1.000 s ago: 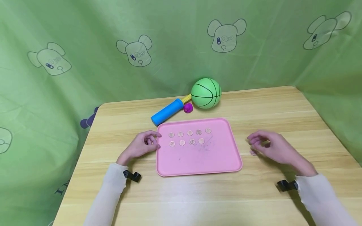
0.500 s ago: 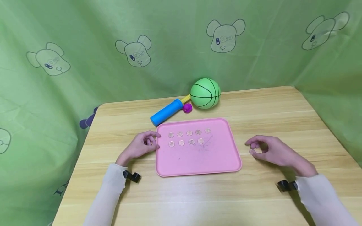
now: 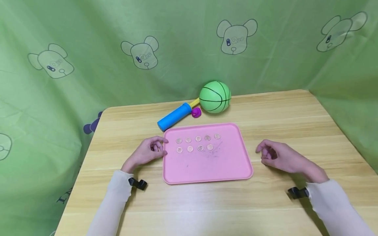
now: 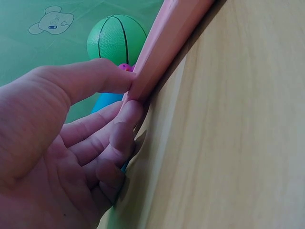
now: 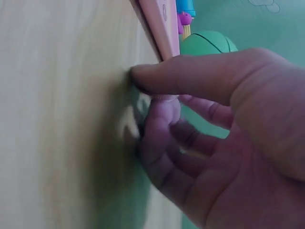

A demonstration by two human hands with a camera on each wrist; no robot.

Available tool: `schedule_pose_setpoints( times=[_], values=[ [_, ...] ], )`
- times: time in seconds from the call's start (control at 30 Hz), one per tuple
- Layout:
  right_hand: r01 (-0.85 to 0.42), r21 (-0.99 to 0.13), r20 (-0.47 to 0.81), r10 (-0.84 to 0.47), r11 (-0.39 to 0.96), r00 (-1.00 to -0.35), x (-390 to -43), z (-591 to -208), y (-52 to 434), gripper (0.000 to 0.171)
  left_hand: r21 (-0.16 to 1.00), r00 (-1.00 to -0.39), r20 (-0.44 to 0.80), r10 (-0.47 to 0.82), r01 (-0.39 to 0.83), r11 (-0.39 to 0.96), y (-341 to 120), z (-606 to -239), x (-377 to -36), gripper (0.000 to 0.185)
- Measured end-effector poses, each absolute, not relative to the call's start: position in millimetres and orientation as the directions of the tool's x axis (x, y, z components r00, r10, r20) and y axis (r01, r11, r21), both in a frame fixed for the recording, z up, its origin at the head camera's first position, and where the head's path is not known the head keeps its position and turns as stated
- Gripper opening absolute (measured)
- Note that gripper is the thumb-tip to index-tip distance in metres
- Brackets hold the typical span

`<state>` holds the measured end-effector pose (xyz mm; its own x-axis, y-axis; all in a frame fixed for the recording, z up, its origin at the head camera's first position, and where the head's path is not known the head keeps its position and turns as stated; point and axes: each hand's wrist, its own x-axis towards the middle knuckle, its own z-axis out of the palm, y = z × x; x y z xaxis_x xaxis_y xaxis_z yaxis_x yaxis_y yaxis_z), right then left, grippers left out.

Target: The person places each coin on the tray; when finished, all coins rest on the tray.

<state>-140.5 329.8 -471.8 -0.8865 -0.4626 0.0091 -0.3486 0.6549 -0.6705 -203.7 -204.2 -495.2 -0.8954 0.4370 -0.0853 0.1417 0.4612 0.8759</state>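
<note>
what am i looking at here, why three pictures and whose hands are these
One person sits at a wooden table wearing three cameras. The wide picture comes from the head; the two close-ups come from the wrists. The left hand pinches the edge of a pink tray, seen close in the left wrist view. Nine coins lie on the tray in two rows. The right hand rests beside the tray, fingers curled with thumb and fingertip on the table; whether it holds anything cannot be told. Behind stand a green ball and a blue pump.
</note>
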Motion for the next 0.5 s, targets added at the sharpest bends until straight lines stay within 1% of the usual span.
schedule_pose_setpoints(
  times=[0.27, 0.37, 0.5],
  values=[
    [-0.263, -0.695, 0.0, -0.366, 0.669, -0.931, -145, -474, 325, 0.026, 0.876, -0.893, -0.091, 0.44, 0.139, 0.462, -204, -496, -204, 0.042],
    [-0.238, -0.723, 0.006, -0.339, 0.648, -0.941, -149, -471, 317, 0.026, 0.876, -0.891, -0.089, 0.446, 0.143, 0.461, -204, -496, -204, 0.043],
    [-0.176, -0.787, -0.024, -0.315, 0.592, -0.949, -156, -467, 299, 0.026, 0.875, -0.894, -0.079, 0.44, 0.15, 0.461, -204, -497, -205, 0.043]
  ],
)
